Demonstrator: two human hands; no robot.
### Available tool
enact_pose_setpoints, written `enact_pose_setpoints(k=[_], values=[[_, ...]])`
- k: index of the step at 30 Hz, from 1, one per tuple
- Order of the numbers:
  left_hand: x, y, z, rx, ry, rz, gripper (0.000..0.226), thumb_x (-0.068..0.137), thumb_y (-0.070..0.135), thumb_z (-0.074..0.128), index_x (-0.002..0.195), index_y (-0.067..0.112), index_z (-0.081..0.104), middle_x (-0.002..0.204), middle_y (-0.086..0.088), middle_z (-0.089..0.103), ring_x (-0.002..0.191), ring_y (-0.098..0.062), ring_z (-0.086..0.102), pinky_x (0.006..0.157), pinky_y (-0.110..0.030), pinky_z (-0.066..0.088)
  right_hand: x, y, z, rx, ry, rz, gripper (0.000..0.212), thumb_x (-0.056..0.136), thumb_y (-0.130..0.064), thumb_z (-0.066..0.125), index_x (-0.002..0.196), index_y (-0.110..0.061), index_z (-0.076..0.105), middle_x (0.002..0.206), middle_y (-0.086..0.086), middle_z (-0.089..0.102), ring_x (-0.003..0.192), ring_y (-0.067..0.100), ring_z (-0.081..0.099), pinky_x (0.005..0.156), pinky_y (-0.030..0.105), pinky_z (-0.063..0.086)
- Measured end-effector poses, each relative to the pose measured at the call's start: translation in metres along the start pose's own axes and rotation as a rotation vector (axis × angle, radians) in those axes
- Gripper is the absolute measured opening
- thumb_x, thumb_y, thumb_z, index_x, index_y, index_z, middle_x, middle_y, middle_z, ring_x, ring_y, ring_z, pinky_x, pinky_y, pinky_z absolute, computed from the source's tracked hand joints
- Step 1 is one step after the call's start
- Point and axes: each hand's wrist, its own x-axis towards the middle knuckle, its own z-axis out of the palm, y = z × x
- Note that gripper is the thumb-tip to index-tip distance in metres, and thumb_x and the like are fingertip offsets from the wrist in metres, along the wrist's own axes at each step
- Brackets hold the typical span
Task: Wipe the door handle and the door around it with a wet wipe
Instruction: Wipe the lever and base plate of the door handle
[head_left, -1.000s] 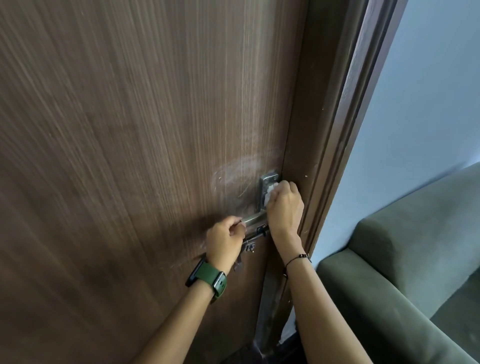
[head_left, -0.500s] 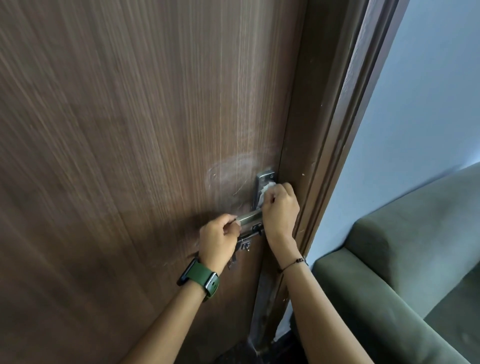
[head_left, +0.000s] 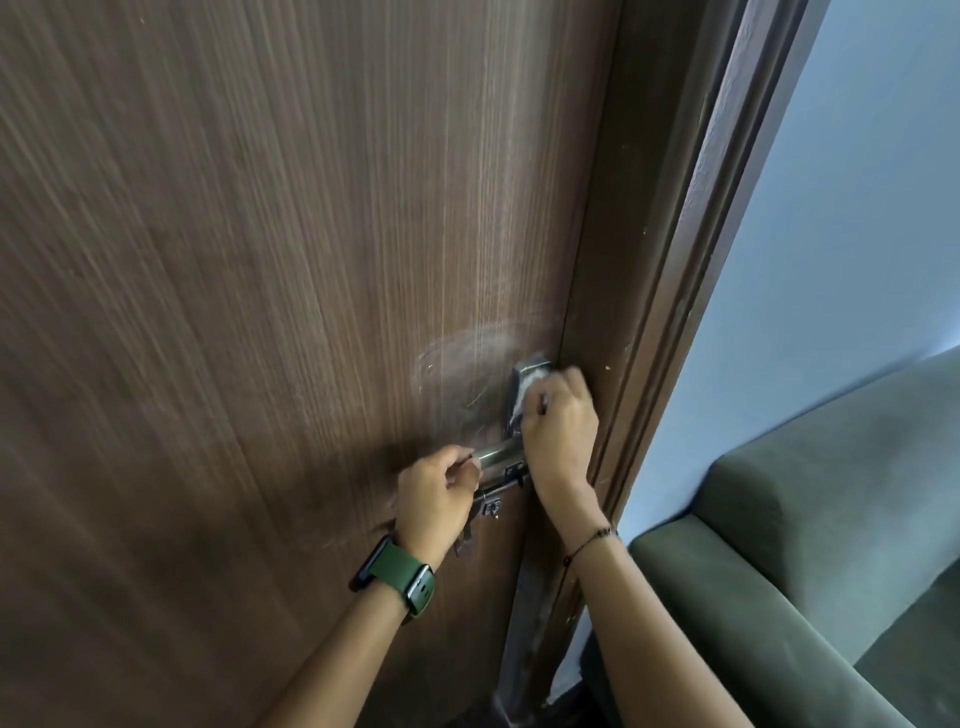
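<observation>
A dark brown wooden door (head_left: 291, 312) fills most of the view. Its metal lever handle (head_left: 497, 458) sticks out to the left from a metal backplate (head_left: 529, 364) near the door's right edge. My left hand (head_left: 434, 501), with a green watch on the wrist, is closed around the free end of the lever. My right hand (head_left: 561, 423) presses a white wet wipe (head_left: 524, 397) against the backplate, just above the lever's root. Most of the wipe is hidden under my fingers. Pale smear marks (head_left: 462, 364) show on the wood left of the plate.
A slide bolt (head_left: 498, 491) sits just under the lever. The brown door frame (head_left: 670, 322) runs along the right, with a pale blue wall (head_left: 841, 218) beyond it. A green upholstered sofa (head_left: 810, 519) stands at the lower right, close to my right forearm.
My right hand with the wipe has shifted a little along the backplate. My left hand has kept its hold on the lever's end. The camera has drifted slightly.
</observation>
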Motion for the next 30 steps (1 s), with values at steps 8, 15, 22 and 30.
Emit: enact_pose_setpoints(k=[8, 15, 22, 30], values=[[-0.001, -0.002, 0.001, 0.003, 0.012, 0.026, 0.018, 0.085, 0.011, 0.058, 0.100, 0.007, 0.067, 0.085, -0.009, 0.072, 0.080, -0.016, 0.067, 0.071, -0.020, 0.048, -0.006, 0.003, -0.001, 0.010, -0.028, -0.070, 0.017, 0.080, 0.006, 0.059, 0.065, -0.001, 0.056, 0.078, 0.014, 0.054, 0.069, 0.026, 0.051, 0.055, 0.028, 0.040], [0.000, -0.004, 0.001, 0.003, 0.019, 0.033, 0.015, 0.084, 0.011, 0.060, 0.096, 0.008, 0.068, 0.079, -0.006, 0.072, 0.074, -0.012, 0.065, 0.059, -0.002, 0.041, -0.002, 0.002, 0.001, 0.043, -0.031, -0.040, 0.020, 0.079, 0.007, 0.060, 0.062, -0.003, 0.053, 0.076, 0.007, 0.049, 0.067, 0.023, 0.050, 0.056, 0.029, 0.040], [0.001, -0.006, 0.001, -0.012, 0.010, 0.031, 0.016, 0.085, 0.010, 0.059, 0.098, 0.007, 0.067, 0.081, -0.008, 0.072, 0.078, -0.014, 0.067, 0.064, -0.005, 0.043, 0.005, 0.001, 0.000, 0.043, -0.018, -0.057, 0.018, 0.077, 0.007, 0.062, 0.063, -0.003, 0.057, 0.077, 0.009, 0.054, 0.068, 0.022, 0.052, 0.055, 0.028, 0.043], [0.002, -0.005, 0.000, -0.021, 0.005, 0.026, 0.017, 0.085, 0.010, 0.060, 0.099, 0.006, 0.067, 0.082, -0.011, 0.072, 0.072, -0.012, 0.064, 0.058, 0.001, 0.041, 0.006, 0.007, -0.007, 0.080, 0.077, -0.045, 0.010, 0.084, 0.001, 0.059, 0.087, -0.004, 0.067, 0.090, 0.009, 0.062, 0.078, 0.018, 0.058, 0.067, 0.013, 0.039]])
